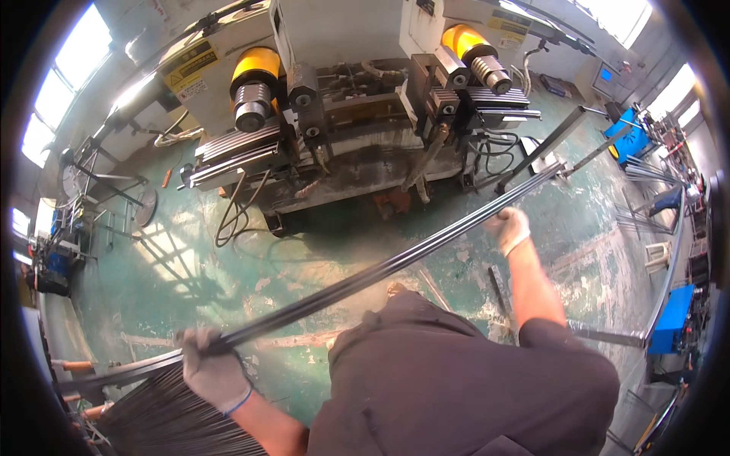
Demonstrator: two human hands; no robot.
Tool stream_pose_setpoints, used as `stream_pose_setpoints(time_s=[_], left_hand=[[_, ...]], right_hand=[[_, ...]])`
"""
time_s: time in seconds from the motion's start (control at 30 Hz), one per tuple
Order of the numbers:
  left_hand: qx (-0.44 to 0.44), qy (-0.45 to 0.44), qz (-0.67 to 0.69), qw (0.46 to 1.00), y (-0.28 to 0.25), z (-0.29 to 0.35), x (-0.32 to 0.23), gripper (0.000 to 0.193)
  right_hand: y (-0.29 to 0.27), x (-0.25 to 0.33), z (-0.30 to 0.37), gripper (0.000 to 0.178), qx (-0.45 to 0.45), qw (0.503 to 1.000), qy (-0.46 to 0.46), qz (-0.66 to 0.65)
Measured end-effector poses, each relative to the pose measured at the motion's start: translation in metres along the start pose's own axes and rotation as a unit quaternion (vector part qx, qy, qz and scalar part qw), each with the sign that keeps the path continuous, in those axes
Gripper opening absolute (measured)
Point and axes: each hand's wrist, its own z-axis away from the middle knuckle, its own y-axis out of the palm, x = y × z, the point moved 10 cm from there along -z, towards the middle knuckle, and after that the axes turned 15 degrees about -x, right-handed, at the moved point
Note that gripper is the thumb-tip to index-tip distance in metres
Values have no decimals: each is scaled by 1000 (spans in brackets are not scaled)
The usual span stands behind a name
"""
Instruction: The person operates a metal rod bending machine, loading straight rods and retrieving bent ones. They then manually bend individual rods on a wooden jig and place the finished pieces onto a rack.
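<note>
A few long, thin dark metal bars (365,275) lie side by side, slanting across in front of my body from the lower left to the upper right. Near their left part my left hand (214,370), in a light work glove with a blue cuff edge, is closed round them. My right hand (512,230), also gloved, grips them closer to the far right end. That end is beside a dark metal stand (549,144). Under my left hand is a large stack of similar dark bars (163,414) on a rack. The fingertips of both hands are partly hidden.
Ahead stands a large machine with two yellow-collared spindle heads (255,72) (468,42) and a dark bed (357,163). Black hoses (232,216) hang to the floor. At right are blue equipment (673,319), a white stool (657,256) and a long metal rail (663,292). Loose strips lie on the green floor.
</note>
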Motion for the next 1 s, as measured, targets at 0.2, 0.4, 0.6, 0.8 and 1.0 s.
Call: stream_pose_setpoints(time_s=[0.2, 0.4, 0.6, 0.8, 1.0], left_hand=[[-31, -126, -3, 991, 79, -26, 116, 17], [107, -74, -27, 991, 111, -110, 40, 30], [38, -25, -66, 997, 70, -236, 27, 29], [-44, -59, -177, 981, 32, -343, 64, 21], [67, -188, -141, 970, 46, -394, 99, 37]], right_hand=[[157, -75, 93, 23, 100, 980, 73, -156], [144, -6, 53, 24, 46, 991, -80, -101], [155, 19, 22, 44, -14, 970, -205, -131], [324, -73, 113, 37, -45, 975, -183, -117], [383, -80, 103, 20, -82, 976, -149, -138]])
